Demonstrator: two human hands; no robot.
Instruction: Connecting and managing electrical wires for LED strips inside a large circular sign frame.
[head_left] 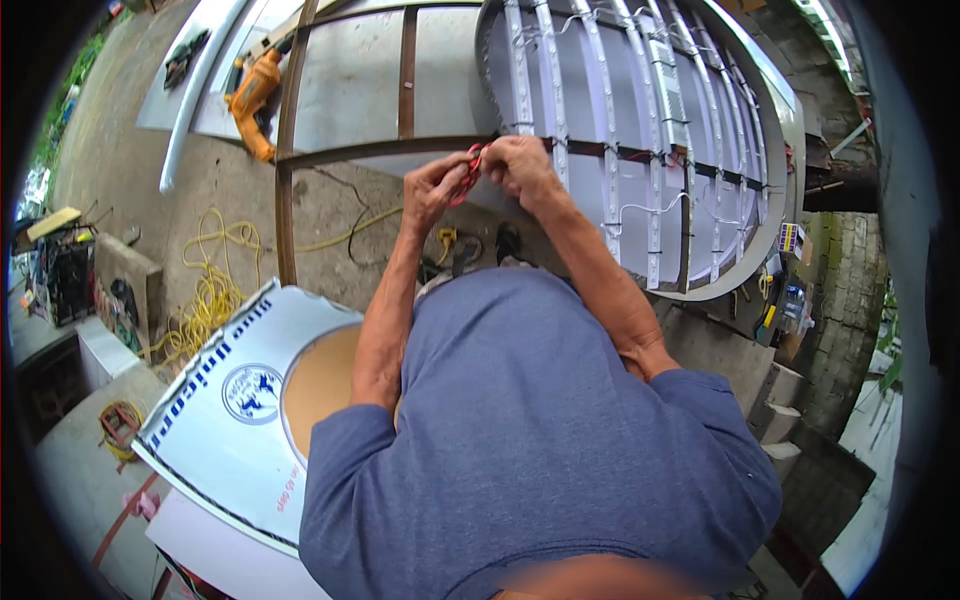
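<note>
Your left hand [432, 188] and right hand [517, 165] are both pinched shut on the red wire [468, 170], right at the brown steel frame bar [360, 152] by the round sign housing's [775, 130] edge. Housing's packed with LED strips [610, 130]; tight room there.

Both forearms stretched forward and up, elbows bent, left hand [436, 188] and right hand [520, 165] meeting close together, fingers curled in a pinching grip, wrists slightly flexed inward.
</note>
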